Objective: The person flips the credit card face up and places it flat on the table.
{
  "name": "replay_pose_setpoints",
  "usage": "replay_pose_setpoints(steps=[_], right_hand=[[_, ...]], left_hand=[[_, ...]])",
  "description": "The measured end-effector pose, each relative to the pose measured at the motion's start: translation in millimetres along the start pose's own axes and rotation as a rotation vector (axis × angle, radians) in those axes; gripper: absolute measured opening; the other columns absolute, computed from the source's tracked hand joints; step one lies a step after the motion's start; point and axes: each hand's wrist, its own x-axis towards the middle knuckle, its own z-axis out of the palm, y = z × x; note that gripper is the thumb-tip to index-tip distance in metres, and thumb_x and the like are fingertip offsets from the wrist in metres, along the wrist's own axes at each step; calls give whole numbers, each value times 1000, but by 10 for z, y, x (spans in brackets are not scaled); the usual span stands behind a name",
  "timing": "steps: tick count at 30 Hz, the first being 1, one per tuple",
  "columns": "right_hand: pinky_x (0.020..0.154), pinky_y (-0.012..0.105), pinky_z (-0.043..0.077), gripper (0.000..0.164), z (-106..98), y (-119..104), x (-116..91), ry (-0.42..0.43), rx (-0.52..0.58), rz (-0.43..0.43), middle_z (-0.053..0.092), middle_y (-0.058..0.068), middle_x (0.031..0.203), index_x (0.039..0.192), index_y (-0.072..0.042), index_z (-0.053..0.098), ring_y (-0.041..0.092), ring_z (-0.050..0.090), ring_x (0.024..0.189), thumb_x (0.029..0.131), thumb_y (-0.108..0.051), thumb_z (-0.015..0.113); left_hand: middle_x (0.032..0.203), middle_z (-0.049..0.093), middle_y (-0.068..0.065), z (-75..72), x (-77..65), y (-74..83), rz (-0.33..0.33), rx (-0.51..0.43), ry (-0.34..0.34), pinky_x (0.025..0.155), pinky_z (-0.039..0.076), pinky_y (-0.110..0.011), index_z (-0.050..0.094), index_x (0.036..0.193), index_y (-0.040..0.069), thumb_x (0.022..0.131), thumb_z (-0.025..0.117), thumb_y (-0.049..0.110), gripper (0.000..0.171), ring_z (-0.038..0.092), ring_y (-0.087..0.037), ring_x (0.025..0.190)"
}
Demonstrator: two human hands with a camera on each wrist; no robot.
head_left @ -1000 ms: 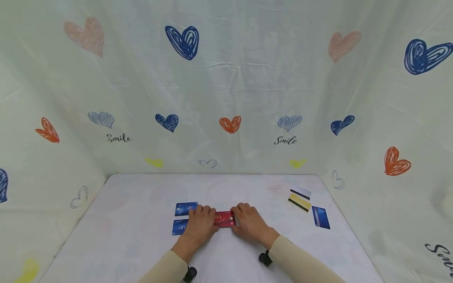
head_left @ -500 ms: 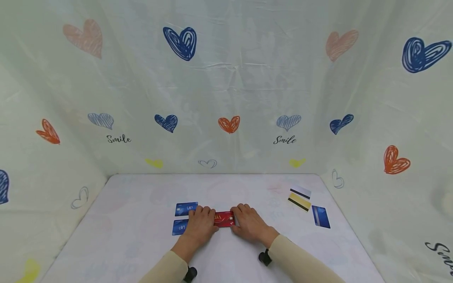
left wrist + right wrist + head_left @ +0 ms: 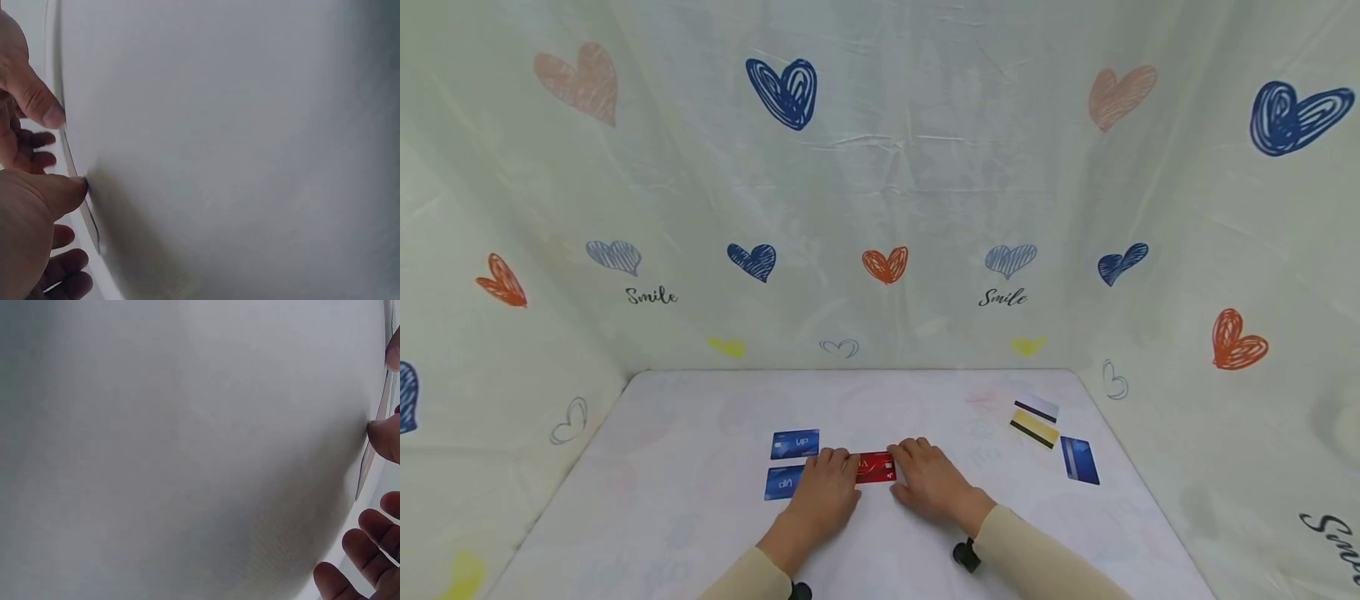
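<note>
A red VIP card (image 3: 876, 467) lies near the middle of the white table, between my two hands. My left hand (image 3: 827, 493) grips its left end, fingers over the far side and thumb at the near edge. At the other end, my right hand (image 3: 931, 479) holds the card with fingertips at the far corner and thumb by the near edge. Seen from the left wrist, the left thumb (image 3: 70, 190) sits against the card's thin edge (image 3: 92, 219). Just left of the left hand, two blue VIP cards lie one above the other: the upper (image 3: 795, 443) and the lower (image 3: 784, 482), partly covered.
At the table's right lie a silver card (image 3: 1037, 408), a yellow card (image 3: 1034, 428) with a dark stripe, and a blue card (image 3: 1080, 460). A white curtain (image 3: 925, 183) printed with hearts surrounds the white table (image 3: 700, 533).
Both hands have drawn slightly toward me, and the red card has shifted a little the same way. More of the lower blue card shows beside the left hand.
</note>
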Motion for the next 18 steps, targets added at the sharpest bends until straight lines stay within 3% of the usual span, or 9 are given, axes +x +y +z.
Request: replay_pose_setpoints(steps=[9,14,18], right_hand=[[113,49,50,65,-83,-86,-166,-70,-61,-86,59,4,151,151,-11,56,25,55,140,96,-39,75],[119,54,42,59,-91,-135,-191,-145,-46,-89,56,3,157,152,-11,56,24,49,149,102,-40,68],[122,56,38,59,-69,-163,-156,-195,-38,-71,51,3,162,155,-11,53,23,43,153,106,-42,61]], left_hand=[[153,57,-12,-130,-151,139,83,-47,-174,117,46,-52,53,153,6,94,78,44,74,52,-32,143],[162,50,-11,-123,-150,164,66,-92,-251,122,38,-54,49,156,6,96,70,55,80,44,-32,152],[163,47,-15,-107,-121,144,55,-95,-273,124,34,-58,49,156,3,95,66,64,88,41,-34,154]])
